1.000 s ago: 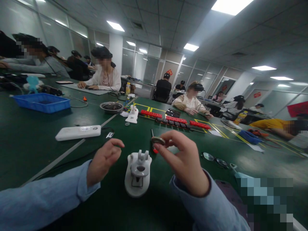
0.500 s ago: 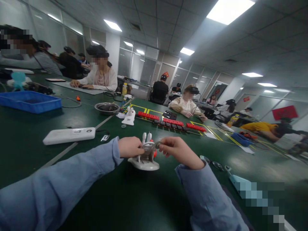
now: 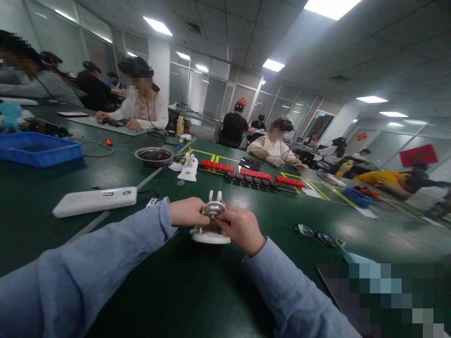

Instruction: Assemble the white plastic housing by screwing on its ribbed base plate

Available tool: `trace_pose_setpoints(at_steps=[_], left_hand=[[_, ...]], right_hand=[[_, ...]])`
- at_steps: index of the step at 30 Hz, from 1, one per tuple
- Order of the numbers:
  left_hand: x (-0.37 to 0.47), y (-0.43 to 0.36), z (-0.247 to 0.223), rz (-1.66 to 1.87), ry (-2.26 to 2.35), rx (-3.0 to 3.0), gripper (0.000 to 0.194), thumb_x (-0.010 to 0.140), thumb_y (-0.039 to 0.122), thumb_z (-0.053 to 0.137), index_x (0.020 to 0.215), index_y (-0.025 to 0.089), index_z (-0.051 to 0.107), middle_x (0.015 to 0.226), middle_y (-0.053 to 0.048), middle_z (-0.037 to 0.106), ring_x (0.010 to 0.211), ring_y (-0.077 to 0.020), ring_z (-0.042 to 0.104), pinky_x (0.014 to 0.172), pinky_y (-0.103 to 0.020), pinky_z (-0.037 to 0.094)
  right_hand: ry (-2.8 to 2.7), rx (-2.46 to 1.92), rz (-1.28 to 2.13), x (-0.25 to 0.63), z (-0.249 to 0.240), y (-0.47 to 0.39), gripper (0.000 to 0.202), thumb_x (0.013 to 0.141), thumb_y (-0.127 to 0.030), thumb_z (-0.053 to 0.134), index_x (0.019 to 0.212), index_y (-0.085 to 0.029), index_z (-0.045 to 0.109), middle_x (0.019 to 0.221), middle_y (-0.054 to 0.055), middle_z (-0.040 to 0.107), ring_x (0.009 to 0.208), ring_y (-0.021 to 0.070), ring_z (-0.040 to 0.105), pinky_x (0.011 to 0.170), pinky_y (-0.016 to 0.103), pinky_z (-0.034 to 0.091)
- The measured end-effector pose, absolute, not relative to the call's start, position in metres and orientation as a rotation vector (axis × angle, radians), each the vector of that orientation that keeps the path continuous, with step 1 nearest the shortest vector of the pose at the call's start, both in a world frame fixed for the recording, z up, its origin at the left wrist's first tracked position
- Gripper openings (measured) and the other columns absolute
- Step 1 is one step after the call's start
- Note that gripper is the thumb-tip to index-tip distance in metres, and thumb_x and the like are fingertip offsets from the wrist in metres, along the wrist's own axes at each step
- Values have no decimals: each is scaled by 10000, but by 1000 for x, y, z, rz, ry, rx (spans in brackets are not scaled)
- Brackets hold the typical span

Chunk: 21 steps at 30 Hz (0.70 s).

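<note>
A white plastic stand with two upright rabbit-like ears point(image 3: 215, 195) and an oval base point(image 3: 211, 238) is between my hands, above the green table. Its upper part is a round ring, with small red parts showing at its right side. My left hand point(image 3: 188, 212) is closed on the left side of this stand, thumb by the ring. My right hand point(image 3: 243, 227) has its fingers pinched together at the right front of the ring. What those fingers hold, if anything, is hidden.
A white oblong box point(image 3: 95, 202) lies at left, behind it a blue tray point(image 3: 42, 157) and a metal bowl point(image 3: 154, 162). Farther ahead are a second white piece point(image 3: 189, 169) and red strips point(image 3: 255, 174). Glasses point(image 3: 313, 234) lie at right. Co-workers sit around.
My right hand has moved left, from beside the stand with a small grey round piece in its fingers, to the front of the ring. The stand has turned slightly. The camera view has shifted.
</note>
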State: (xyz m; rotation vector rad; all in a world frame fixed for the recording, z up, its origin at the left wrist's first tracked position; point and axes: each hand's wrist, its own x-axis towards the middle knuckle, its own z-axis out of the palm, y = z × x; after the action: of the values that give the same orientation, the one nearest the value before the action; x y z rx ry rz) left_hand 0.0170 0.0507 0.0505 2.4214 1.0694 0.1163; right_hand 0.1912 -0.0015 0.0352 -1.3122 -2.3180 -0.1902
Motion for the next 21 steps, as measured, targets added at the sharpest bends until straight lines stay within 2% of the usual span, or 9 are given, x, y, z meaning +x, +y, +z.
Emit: trace_pose_setpoints(at_steps=[8,11,14,16,18,21], left_hand=[[19,42,53,149,1193,2493,272,676,343,408,662,151,600,661,-55,608,598,-162,547,522,-232,360],[20,39,55,145,1235,2495,278,685,347,398,658,151,594,672,-65,611,597,-167,550,512,-234,356],[21,36,55,146,1252,2492,287,694,353,385,654,154,588,668,-66,609,591,-165,549,502,-230,350],[22,35,55,156,1269,2504,300,701,362,376,662,156,590,665,-67,607,583,-166,546,492,-230,342],[23,34,55,178,1298,2520,306,701,365,376,667,156,598,673,-70,607,582,-167,543,487,-232,333],[24,31,55,195,1326,2431,318,697,370,393,653,142,610,657,-70,605,571,-164,537,480,-230,331]], right_hand=[[-2265,-1180,-485,190,22,-1,182,770,-292,489,642,-204,583,587,-5,571,563,104,500,505,226,283],[-2156,-1216,-507,189,19,-2,171,761,-290,488,633,-191,542,619,2,564,582,109,508,505,222,291],[-2027,-1363,-365,188,21,-3,120,694,-278,548,758,-183,511,723,16,577,631,127,531,510,216,317],[-2029,-1422,-187,187,24,-3,263,666,-248,559,909,-188,479,754,9,590,634,134,544,521,215,343],[-2068,-1443,-22,188,29,-2,337,673,-215,535,999,-207,450,731,-7,595,610,132,548,529,218,363],[-2101,-1415,250,192,34,-1,345,674,-196,533,1010,-220,457,654,-23,579,570,122,545,505,211,370]])
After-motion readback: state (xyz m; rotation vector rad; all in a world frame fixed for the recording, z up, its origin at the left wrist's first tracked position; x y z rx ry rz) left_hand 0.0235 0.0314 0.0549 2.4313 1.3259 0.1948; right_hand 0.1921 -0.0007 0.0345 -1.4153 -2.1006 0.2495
